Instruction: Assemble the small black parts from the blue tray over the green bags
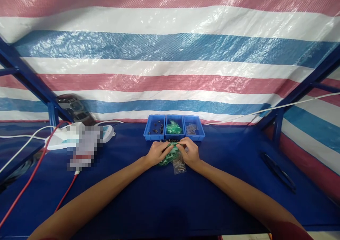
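Note:
Both hands meet at the middle of the table, just in front of the blue bins. My left hand [157,153] has its fingers closed on one side of a small green plastic bag [174,144]. On the other side, my right hand [190,153] pinches the same bag. Under the hands lie more green packets [166,160], partly covered by the fingers. A clear plastic bag [180,167] with small metal pieces lies below my right hand. Small dark parts [171,140] show behind the fingertips.
Three blue bins stand in a row: a left bin [149,137] with dark fittings, a middle bin [174,136] with green packets, a right bin [201,137] with clear bags. At left are a power strip [108,133] and cables. Dark glasses [277,171] lie at right.

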`<state>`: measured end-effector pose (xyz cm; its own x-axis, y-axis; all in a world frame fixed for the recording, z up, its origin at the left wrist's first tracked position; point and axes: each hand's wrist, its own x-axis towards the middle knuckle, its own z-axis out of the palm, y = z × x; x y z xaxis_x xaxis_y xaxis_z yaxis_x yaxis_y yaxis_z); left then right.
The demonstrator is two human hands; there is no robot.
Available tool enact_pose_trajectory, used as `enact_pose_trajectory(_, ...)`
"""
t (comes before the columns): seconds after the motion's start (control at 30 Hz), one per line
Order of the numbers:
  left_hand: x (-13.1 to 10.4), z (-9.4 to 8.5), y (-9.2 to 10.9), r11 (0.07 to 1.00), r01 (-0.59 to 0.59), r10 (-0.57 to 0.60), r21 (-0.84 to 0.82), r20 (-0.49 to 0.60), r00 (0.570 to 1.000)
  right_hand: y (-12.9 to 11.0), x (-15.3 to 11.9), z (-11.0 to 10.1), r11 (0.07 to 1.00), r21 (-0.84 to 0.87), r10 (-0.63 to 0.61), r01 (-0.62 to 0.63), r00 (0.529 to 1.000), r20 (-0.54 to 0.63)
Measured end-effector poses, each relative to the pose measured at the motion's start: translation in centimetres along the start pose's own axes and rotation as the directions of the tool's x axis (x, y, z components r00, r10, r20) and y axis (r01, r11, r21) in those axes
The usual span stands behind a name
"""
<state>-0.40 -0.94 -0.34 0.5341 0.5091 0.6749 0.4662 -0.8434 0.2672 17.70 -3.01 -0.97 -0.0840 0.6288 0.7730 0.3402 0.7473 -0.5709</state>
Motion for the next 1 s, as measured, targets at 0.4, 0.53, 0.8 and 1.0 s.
enact_pose_trajectory(0.4,0.06,-0.23,0.19,0.999,0.037,-0.037,-0.032,-0.007,0.999,-0.28,0.28,-0.1,1.0,-0.013,-0.022,0.023,0.992,0.123)
enact_pose_trajectory(0.53,0.02,-0.31,0.21,0.997,0.069,-0.069,-0.046,0.008,0.998,-0.39,0.29,-0.14,0.999,-0.027,-0.029,0.033,0.992,0.123)
enact_pose_trajectory(0.8,-0.05,-0.32,0.18,0.989,0.139,-0.139,-0.052,0.003,0.99,-0.49,0.38,-0.34,0.999,-0.022,-0.035,0.038,0.989,0.145)
enact_pose_trajectory(1.0,0.12,-0.28,0.44,0.991,0.123,-0.124,-0.05,-0.016,0.992,-0.45,0.38,-0.33,0.999,-0.01,-0.029,0.031,0.99,0.14)
